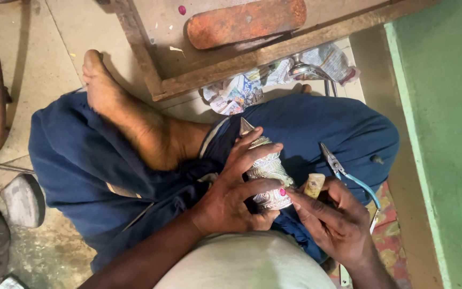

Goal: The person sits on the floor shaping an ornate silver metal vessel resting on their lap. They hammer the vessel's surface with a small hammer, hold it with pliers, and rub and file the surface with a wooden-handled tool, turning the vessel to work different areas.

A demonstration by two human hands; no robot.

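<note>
Left hand (230,192) wraps the embossed silver conical ornament with a pointed tip (266,170) — fingers curled across its body, thumb underneath, held over the lap. Right hand (333,220) closed on a small cream-coloured cylindrical piece (314,185), index fingertip pressing a tiny pink gem (282,191) on the ornament's lower band. Blue-handled pliers (343,172) lie on the blue-trousered right thigh (343,128), just beside the right hand. Person sits cross-legged on a pale stone floor (44,53) — worn wooden workbench (209,64) ahead, crumpled newspaper (241,91) under it, green wall (445,134) to the right.
</note>
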